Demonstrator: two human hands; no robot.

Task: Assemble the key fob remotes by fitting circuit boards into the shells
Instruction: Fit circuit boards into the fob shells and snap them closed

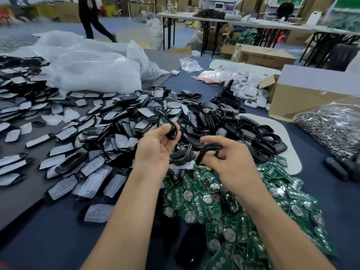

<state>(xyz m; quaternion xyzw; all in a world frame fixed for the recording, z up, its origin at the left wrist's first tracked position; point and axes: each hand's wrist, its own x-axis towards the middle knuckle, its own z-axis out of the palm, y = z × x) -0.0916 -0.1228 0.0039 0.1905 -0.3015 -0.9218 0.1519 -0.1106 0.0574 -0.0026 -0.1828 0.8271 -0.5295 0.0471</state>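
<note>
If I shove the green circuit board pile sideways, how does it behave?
The circuit boards look thin and flat: probably stiff and light. They overlap loosely, so a shove likely scatters them rather than moving the heap whole.

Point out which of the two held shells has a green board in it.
The left hand holds it: its shell shows a green circuit board at the top end. The right hand grips an all-black shell.

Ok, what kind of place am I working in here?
Probably a small factory or assembly workshop: loose heaps of black shells and green boards cover the bench, with folding tables and cartons of stock behind.
</note>
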